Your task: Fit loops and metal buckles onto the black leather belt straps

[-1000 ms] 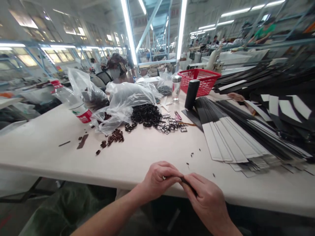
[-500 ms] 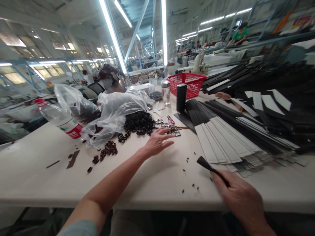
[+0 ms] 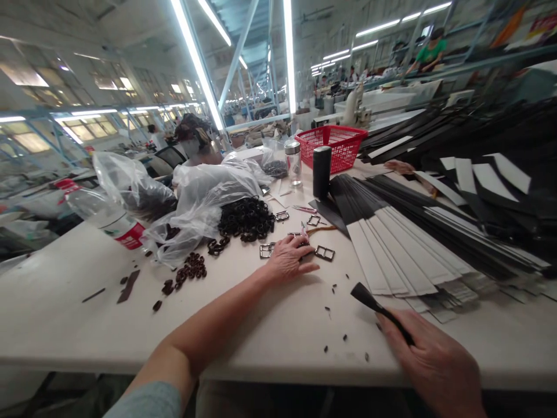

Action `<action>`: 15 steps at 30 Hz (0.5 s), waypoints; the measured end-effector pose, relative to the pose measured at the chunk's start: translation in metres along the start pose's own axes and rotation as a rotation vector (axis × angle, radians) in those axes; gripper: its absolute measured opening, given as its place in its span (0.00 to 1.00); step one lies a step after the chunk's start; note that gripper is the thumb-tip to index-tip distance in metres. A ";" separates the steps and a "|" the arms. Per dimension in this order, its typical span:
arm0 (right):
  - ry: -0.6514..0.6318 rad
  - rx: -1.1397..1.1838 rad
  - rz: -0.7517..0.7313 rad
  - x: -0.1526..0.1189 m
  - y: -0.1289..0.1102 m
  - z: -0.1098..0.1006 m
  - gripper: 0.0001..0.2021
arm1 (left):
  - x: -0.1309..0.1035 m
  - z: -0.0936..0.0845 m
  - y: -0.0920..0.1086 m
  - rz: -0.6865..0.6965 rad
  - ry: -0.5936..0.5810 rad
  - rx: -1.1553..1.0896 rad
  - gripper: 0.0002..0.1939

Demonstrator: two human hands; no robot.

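Observation:
My left hand (image 3: 289, 258) lies low over a few metal buckles, its fingers spread and pointing right. One buckle (image 3: 325, 253) shows just beyond its fingertips, another buckle (image 3: 266, 251) beside its back edge; what lies under the palm is hidden. In my right hand (image 3: 435, 354), near the table's front edge, a black strap (image 3: 369, 297) is gripped between thumb and fingers, its wider end sticking out to the upper left. Pink-handled snips (image 3: 304, 209) rest behind the buckles. A fanned stack of black-and-white strips (image 3: 391, 249) spreads beyond my right hand.
Black loops (image 3: 246, 217) are heaped by a clear plastic bag (image 3: 209, 188), with brown loops (image 3: 191, 268) nearer. A plastic bottle (image 3: 117, 223) leans at left. Behind stand a glass jar (image 3: 293, 165), a black cylinder (image 3: 321, 174) and a red basket (image 3: 333, 145). Small black scraps dot the table (image 3: 270, 342).
My left hand has come down and slightly nearer onto the buckles, which are now spread farther apart. My right hand still holds the black strap, slightly lower and farther right in view.

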State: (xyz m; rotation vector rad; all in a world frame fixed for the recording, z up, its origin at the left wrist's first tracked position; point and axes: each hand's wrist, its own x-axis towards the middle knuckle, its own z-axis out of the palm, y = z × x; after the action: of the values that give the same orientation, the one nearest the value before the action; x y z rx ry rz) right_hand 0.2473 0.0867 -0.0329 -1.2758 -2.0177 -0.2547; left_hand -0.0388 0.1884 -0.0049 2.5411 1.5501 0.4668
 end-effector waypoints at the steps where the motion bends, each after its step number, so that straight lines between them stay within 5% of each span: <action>1: -0.006 0.007 0.002 -0.001 0.001 0.000 0.14 | -0.010 -0.001 0.005 0.017 0.003 -0.025 0.27; 5: -0.046 0.030 0.001 -0.005 0.005 0.002 0.13 | -0.017 -0.010 0.006 0.062 0.026 -0.198 0.27; 8: -0.041 0.017 -0.002 -0.005 0.005 0.002 0.13 | 0.016 -0.019 -0.020 -0.057 0.064 -0.164 0.28; 11: -0.012 -0.003 0.000 -0.003 0.003 0.001 0.13 | 0.058 -0.021 -0.052 -0.252 -0.008 0.106 0.27; 15: -0.011 0.007 0.001 -0.001 0.000 -0.002 0.13 | 0.077 -0.013 -0.069 -0.243 -0.062 0.164 0.23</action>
State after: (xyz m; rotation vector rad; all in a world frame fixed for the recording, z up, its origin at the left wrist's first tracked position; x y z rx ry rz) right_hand 0.2483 0.0849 -0.0322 -1.2766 -2.0248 -0.2402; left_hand -0.0684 0.2882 0.0039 2.4063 1.9128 0.2386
